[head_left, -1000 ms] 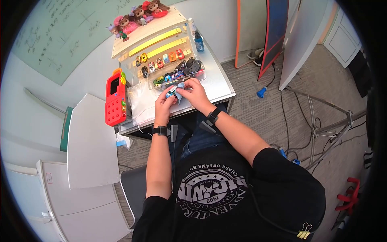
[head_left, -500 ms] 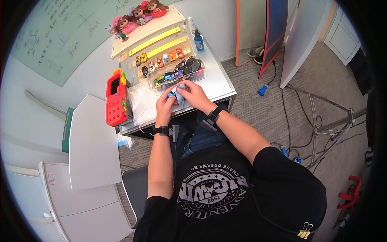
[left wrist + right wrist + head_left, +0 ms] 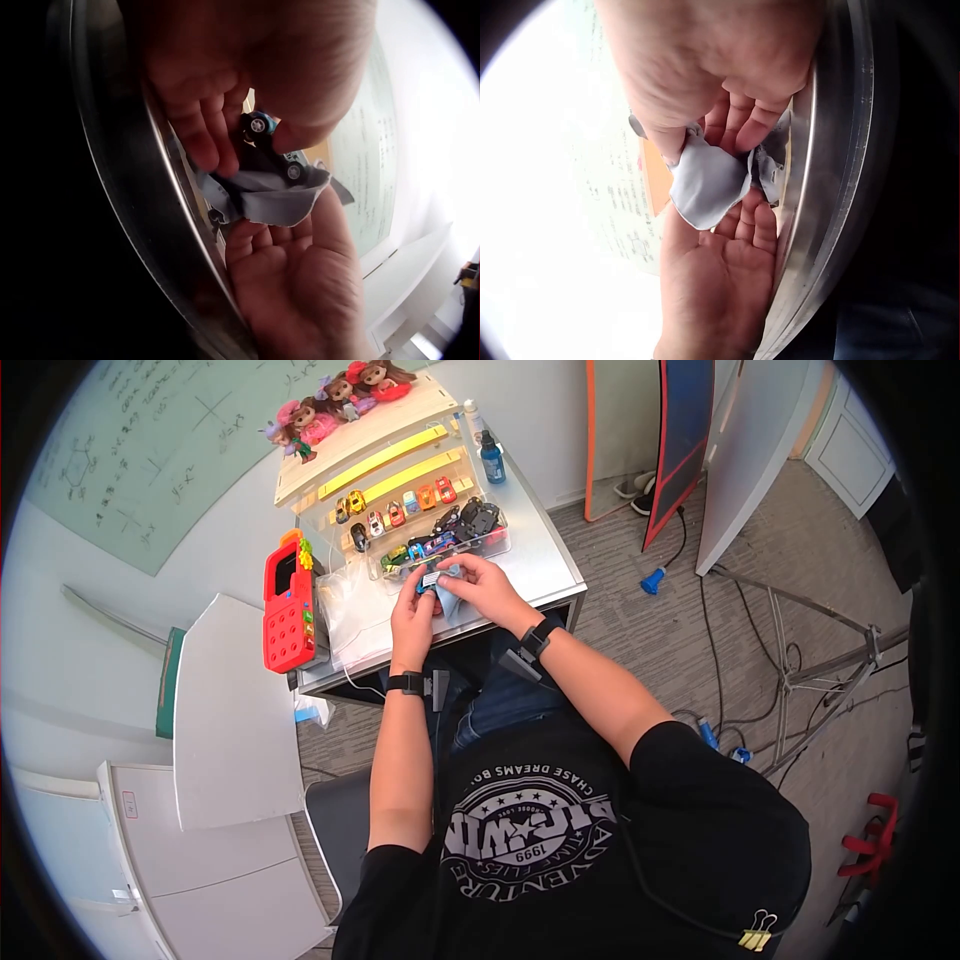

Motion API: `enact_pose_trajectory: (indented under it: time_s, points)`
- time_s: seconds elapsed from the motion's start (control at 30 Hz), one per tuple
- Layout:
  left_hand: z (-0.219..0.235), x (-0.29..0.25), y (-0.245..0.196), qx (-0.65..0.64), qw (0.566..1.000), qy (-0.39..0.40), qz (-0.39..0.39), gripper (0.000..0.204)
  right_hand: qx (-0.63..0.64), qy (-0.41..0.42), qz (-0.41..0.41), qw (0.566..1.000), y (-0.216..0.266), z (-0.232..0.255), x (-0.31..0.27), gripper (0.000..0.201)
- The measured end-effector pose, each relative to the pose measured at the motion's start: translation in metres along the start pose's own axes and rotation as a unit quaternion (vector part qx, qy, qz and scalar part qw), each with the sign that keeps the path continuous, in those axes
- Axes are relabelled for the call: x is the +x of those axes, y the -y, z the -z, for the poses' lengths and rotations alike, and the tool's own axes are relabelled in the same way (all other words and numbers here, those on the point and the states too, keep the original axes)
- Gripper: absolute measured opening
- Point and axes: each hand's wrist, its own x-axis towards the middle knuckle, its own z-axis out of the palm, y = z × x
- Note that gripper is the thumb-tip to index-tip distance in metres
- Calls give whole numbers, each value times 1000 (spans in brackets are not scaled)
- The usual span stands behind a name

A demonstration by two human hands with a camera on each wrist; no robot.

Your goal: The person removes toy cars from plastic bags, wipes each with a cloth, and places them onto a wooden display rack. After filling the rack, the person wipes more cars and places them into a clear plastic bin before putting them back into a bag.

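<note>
In the left wrist view the left hand (image 3: pixel 262 67) grips a small toy car (image 3: pixel 276 150) between thumb and fingers, its wheels showing. The right hand (image 3: pixel 296 277) pinches a grey-blue cloth (image 3: pixel 274 199) that lies against the car's end. From the right wrist side, the cloth (image 3: pixel 709 184) hangs from the right hand (image 3: pixel 712 67) and hides the car; the left hand (image 3: pixel 720 292) is opposite. In the head view the left hand (image 3: pixel 412 622) and right hand (image 3: pixel 485 595) meet over the table's front part, just before a clear bin (image 3: pixel 500 545) of toy cars.
Several toy cars (image 3: pixel 397 514) stand in rows on a stepped rack with yellow strips (image 3: pixel 410 475). Dolls (image 3: pixel 345 398) sit on the wooden top. A blue bottle (image 3: pixel 492 462) stands right of it, a red toy case (image 3: pixel 288 610) and plastic bag (image 3: pixel 345 615) at the left.
The toy car has turned in the left hand, and the left fingers have shifted around it. The right hand still holds the cloth beside it.
</note>
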Motion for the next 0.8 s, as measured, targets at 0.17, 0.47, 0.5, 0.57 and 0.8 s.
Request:
enact_pose_trajectory:
  time_s: [0.17,0.47,0.5,0.57,0.8]
  points:
    - [-1,2,8,65,997,9,-29,57,-52,15,-4,999,4,-1,-2,21]
    - [-5,-1,4,49,998,24,-17,61,39,7,-33,999,3,3,-2,14]
    - [-4,0,7,41,998,21,-31,60,16,6,-34,999,2,4,-1,15]
    - [-5,2,12,32,998,18,-46,59,-8,5,-34,999,-2,7,1,16]
    - [-2,4,18,65,997,-17,-46,48,60,2,-28,998,9,1,-1,18]
